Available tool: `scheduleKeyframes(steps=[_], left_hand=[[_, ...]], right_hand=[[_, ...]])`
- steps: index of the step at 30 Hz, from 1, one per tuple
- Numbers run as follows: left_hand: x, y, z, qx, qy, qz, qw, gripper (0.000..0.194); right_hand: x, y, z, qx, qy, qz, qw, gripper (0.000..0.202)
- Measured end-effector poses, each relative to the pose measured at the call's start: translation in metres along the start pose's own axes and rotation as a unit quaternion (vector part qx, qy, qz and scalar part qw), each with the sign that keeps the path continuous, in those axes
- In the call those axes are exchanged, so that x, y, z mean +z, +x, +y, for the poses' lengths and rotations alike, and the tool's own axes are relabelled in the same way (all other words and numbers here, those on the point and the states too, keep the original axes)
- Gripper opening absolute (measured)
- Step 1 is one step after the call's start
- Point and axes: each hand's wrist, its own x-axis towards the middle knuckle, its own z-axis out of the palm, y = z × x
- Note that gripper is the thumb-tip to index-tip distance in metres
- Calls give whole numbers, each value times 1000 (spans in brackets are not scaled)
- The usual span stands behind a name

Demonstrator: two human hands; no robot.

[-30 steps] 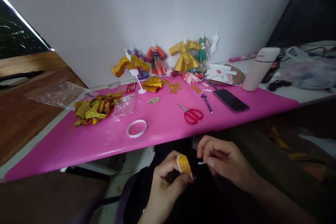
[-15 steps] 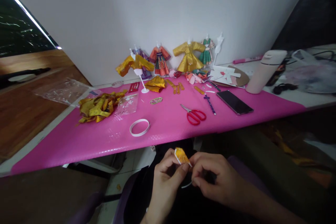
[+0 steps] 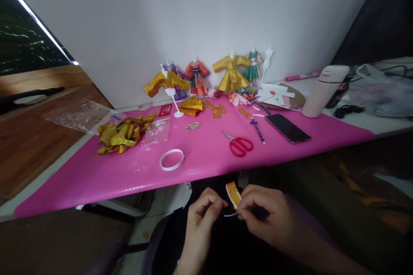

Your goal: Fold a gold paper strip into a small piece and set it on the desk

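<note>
Over my lap, my right hand (image 3: 266, 210) pinches a small gold patterned piece with a white edge (image 3: 232, 193) between thumb and fingers. The piece stands up tilted, its lower end at the fingertips. A thin white strip (image 3: 230, 215) curves out beneath it, close to the same fingertips. My left hand (image 3: 206, 212) is to the left, apart from the gold piece, with thumb and forefinger pressed together. A tiny pale bit shows at its fingertips, too small to name.
On the pink mat (image 3: 206, 159) are red-handled scissors (image 3: 238, 142), a roll of white tape (image 3: 172, 160), a phone (image 3: 288, 128) and a heap of gold scraps (image 3: 124, 134). Several small dressed mannequins (image 3: 196, 76) line the wall. A pale bottle (image 3: 325, 91) stands right.
My left hand has let go of the gold piece and drawn slightly left. The piece has shifted right and turned more upright in my right hand.
</note>
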Motion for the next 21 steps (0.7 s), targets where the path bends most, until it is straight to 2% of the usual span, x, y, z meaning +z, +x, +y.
scheduleKeyframes(steps=[3, 10, 19, 21], left_hand=[[-2, -2, 4, 30, 15, 18, 999, 25], [0, -7, 18, 90, 60, 16, 994, 7], [8, -7, 18, 120, 132, 49, 983, 20], [4, -7, 18, 127, 165, 63, 976, 25]], right_hand=[[0, 0, 1, -3, -10, 4, 1000, 20], [0, 0, 4, -5, -23, 5, 1000, 19], [-3, -2, 6, -4, -27, -10, 1000, 19], [-5, -1, 3, -10, -30, -17, 999, 18]])
